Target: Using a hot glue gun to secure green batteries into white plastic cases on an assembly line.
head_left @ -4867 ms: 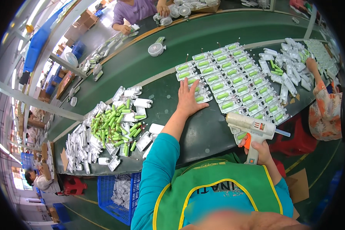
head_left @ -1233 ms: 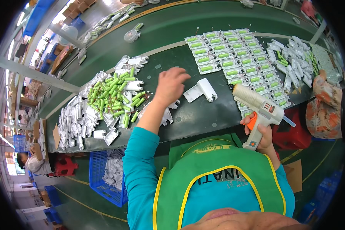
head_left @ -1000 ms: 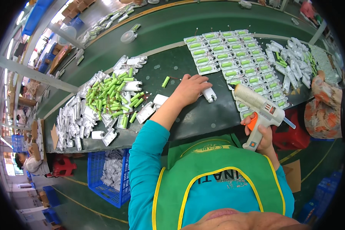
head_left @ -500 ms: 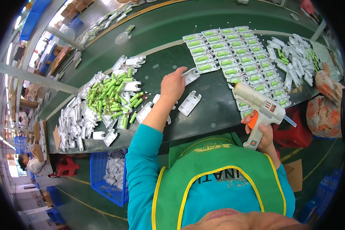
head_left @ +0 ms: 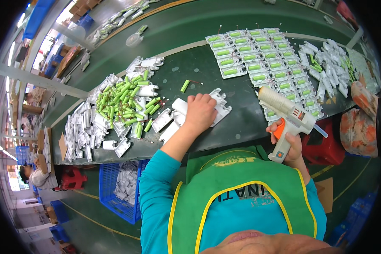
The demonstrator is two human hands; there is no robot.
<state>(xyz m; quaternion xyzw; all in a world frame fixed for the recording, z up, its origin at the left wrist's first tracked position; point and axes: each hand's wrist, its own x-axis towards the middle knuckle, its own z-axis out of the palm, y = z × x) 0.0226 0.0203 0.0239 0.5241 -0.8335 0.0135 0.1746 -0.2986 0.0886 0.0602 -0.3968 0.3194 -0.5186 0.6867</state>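
White casings [head_left: 221,111], head view: a few lie on the dark bench [head_left: 218,137] at the centre of the frame, just beside and partly behind the left hand [head_left: 201,111]. That hand is palm down, fingers bent and near together; whether it grips a casing, cannot tell. Right hand [head_left: 288,142], right of centre, is wrapped round the handle of a glue gun [head_left: 283,106], fingers by the orange trigger [head_left: 278,130]. One green cell [head_left: 185,86] with thin wires lies above the left hand. Filled casings stand in rows, upper right. Handling, judged: casings light, stiff, smooth, perhaps slippery; best held by the long side edges, clear of the notched end, likely the more fragile part. Writing: dark lettering on the teal shirt [head_left: 241,203], inverted, partly covered; apron emblem [head_left: 235,160] and gun label [head_left: 299,113] too small to read.
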